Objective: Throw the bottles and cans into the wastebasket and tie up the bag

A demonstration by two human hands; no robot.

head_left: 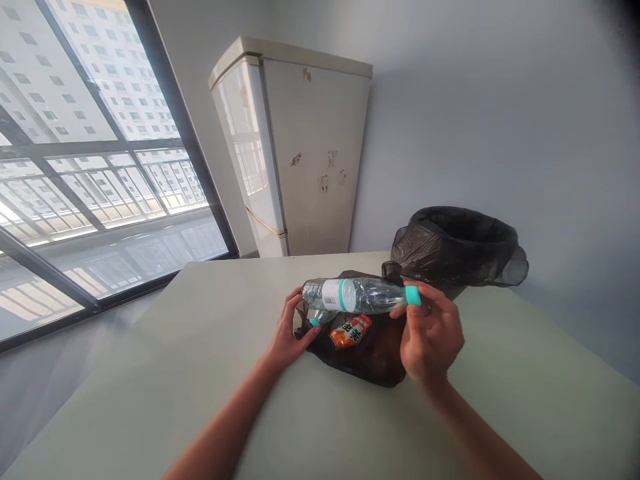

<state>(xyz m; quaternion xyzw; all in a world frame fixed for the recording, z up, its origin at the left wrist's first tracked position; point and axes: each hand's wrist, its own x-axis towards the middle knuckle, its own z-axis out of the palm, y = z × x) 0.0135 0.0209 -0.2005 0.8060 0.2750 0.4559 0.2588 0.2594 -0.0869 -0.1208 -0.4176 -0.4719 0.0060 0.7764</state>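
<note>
A clear plastic bottle with a white and teal label lies level across the view, above an opened black plastic bag. The fingers of my right hand are closed around its neck, by the teal cap. My left hand is at the bottle's base end, with thumb and fingers closed on the bag's left edge; whether it also touches the bottle is hard to tell. Inside the bag are an orange printed packet and a second bottle, its teal cap near my left thumb.
Behind the right hand, another black bag lines a round open container on the pale table. A worn white refrigerator stands past the table's far edge, by the grey wall. Large glass windows are on the left.
</note>
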